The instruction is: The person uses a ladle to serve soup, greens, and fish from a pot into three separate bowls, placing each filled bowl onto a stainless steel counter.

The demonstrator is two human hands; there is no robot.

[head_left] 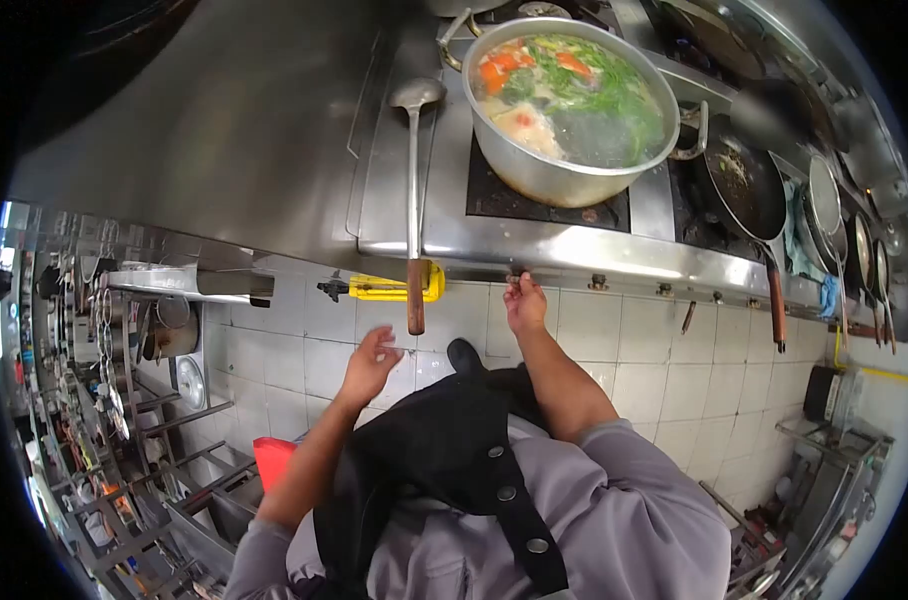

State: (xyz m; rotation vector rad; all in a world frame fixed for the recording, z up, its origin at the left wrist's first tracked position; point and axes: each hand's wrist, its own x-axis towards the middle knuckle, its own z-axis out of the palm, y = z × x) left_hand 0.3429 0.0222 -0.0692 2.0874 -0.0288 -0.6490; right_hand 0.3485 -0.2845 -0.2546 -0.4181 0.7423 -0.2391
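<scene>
My right hand (525, 301) is at the stove's front edge, its fingers closed on a small burner knob (515, 276). My left hand (372, 366) hangs over the floor, fingers loosely bent and apart, with nothing in it. Nearest to it is the wooden handle of a long ladle (414, 190), which lies on the steel stove top (384, 205) with its handle sticking out past the edge. Above my right hand, a large metal pot (564, 180) stands on a burner. It holds steaming broth with green leaves, orange-red pieces and a pale chunk.
A yellow object (394, 288) is beside the ladle's handle, below the stove edge. Right of the pot sits a dark wok (744, 185) with a wooden handle jutting out. More pans (824, 195) stand beyond it. Metal racks (189, 500) are at the lower left. The floor (664, 370) is tiled.
</scene>
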